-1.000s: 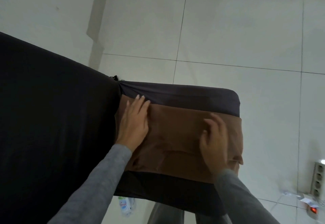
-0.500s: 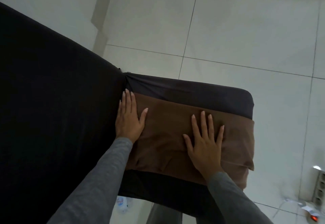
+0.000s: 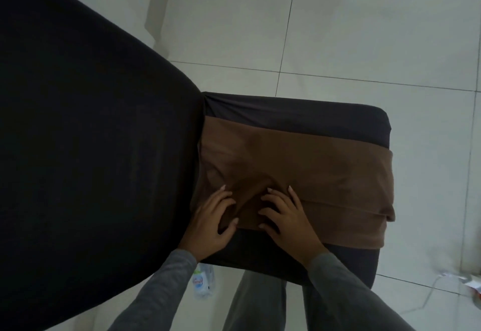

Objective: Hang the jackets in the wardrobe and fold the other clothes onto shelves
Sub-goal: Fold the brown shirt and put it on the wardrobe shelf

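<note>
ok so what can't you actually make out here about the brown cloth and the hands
- Head view: which garment the brown cloth is; it is folded.
- Its near edge and whether it is gripped: left hand and right hand cover it with curled fingers.
- Its left end: tucked against the dark seat.
- No wardrobe in view.

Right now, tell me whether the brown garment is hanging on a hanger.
No. The brown garment lies flat on the dark armrest, with the left hand and right hand at its near edge.
</note>
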Demonstrator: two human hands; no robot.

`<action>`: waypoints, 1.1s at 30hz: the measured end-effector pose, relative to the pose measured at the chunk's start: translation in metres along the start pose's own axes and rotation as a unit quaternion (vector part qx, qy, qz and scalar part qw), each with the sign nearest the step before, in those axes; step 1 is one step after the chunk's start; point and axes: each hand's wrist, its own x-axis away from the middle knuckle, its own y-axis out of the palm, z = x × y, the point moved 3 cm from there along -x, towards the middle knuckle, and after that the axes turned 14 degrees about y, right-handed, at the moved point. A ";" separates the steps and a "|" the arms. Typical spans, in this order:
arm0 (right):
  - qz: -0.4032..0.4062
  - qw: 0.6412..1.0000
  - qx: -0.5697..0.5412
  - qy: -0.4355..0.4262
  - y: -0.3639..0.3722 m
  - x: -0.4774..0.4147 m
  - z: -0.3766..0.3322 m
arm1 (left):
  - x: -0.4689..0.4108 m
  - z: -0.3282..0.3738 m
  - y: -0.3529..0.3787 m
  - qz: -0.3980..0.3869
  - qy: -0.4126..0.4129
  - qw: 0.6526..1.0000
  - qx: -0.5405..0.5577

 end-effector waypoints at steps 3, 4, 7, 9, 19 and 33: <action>0.019 0.999 -0.041 0.017 -0.010 -0.002 0.001 | 0.007 0.001 0.004 -0.038 0.025 0.999 -0.028; 0.031 0.998 -0.044 0.022 -0.014 0.000 -0.001 | 0.010 0.001 0.005 -0.046 0.033 0.997 -0.045; 0.054 0.997 -0.046 0.040 -0.018 0.008 -0.011 | 0.014 0.004 0.012 -0.080 0.023 0.992 -0.092; 0.064 0.995 -0.059 0.053 -0.017 0.017 -0.017 | 0.014 0.008 0.017 -0.088 0.004 0.991 -0.104; 0.042 0.948 -0.261 0.177 -0.032 0.021 -0.015 | -0.001 0.013 -0.014 0.122 -0.028 0.990 0.070; 0.158 0.942 -0.131 0.265 -0.072 -0.040 0.001 | -0.081 -0.001 -0.056 0.265 -0.150 0.952 -0.016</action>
